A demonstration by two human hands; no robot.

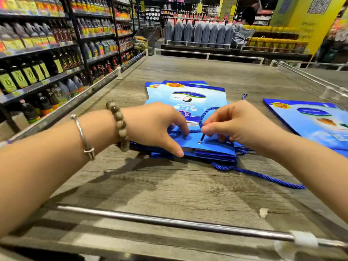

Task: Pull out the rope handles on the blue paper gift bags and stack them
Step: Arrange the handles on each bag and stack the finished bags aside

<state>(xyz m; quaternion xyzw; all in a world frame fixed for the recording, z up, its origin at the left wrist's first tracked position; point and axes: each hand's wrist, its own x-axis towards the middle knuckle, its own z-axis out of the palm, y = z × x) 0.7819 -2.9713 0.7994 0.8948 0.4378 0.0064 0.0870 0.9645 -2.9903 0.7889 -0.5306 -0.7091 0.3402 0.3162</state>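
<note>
A stack of flat blue paper gift bags (188,98) lies in the middle of the grey wooden display table (169,185). My left hand (158,123) presses down on the near end of the top bag, thumb at its edge. My right hand (231,123) pinches the top bag's blue rope handle (204,115), which loops up between both hands. Another blue rope handle (259,174) trails out of the stack onto the table at the front right. A separate blue gift bag (308,119) lies flat to the right.
A metal rail (169,221) runs along the table's near edge, and low rails line its sides. Shelves of dark bottles (37,68) stand to the left. Large dark jugs (199,32) and yellow-capped bottles stand beyond the far edge.
</note>
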